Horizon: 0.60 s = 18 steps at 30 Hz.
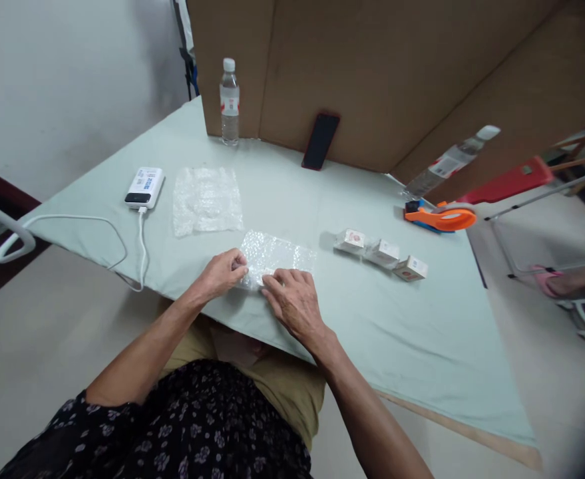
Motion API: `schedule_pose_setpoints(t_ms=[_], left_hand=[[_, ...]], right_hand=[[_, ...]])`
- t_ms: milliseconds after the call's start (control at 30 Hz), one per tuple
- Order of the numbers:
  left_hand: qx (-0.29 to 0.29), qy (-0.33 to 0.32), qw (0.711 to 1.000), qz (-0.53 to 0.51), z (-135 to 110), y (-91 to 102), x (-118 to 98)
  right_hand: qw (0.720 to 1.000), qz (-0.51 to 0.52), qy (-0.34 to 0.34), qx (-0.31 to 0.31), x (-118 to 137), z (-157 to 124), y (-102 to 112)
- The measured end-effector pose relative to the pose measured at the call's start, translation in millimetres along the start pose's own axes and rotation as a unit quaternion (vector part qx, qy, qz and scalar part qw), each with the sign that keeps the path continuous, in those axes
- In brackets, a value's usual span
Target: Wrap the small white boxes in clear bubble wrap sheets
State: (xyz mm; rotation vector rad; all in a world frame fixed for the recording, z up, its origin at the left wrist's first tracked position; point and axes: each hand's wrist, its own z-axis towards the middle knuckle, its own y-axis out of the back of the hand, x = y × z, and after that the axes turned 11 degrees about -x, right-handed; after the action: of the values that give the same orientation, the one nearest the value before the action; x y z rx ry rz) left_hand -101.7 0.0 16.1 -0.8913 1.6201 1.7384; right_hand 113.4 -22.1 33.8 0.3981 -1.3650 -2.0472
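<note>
Two bare hands work at a bubble wrap sheet [279,254] that lies flat on the table [422,346], close to the table's front edge. The left hand [221,273] pinches the sheet's left corner. The right hand [295,303] sets curled fingertips on the sheet's near edge; whether it grips cannot be told. Three small boxes [385,253] stand in a row just to the right, apart from the sheet. The light, slippery sheet could likely slide off the front edge if the pinch slackens, and a wide sweep of the right hand could knock the boxes.

Table [422,319] holds power bank [144,187], bottle [229,100], phone [320,141], tape dispenser [442,217] and 3 small boxes [381,253].
</note>
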Motion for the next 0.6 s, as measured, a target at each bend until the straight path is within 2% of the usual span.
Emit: schedule_pose_setpoints(t_ms=[133,200,367,600], left_hand=[[-0.072,-0.012,0.991,0.109,-3,-0.6,4],[-0.082,0.005,0.986,0.144,-5,5.2,4],[-0.022,0.088,0.979,0.181,-5,18.4,2],[0.065,0.073,0.985,0.145,7,3.7,-4]], right_hand=[[0.999,-0.032,0.019,0.002,-1,8,-3],[0.999,-0.031,0.024,-0.001,-2,8,-4],[1.000,-0.014,0.016,-0.011,-4,5,-6],[1.000,-0.011,0.010,-0.012,-2,4,-5]])
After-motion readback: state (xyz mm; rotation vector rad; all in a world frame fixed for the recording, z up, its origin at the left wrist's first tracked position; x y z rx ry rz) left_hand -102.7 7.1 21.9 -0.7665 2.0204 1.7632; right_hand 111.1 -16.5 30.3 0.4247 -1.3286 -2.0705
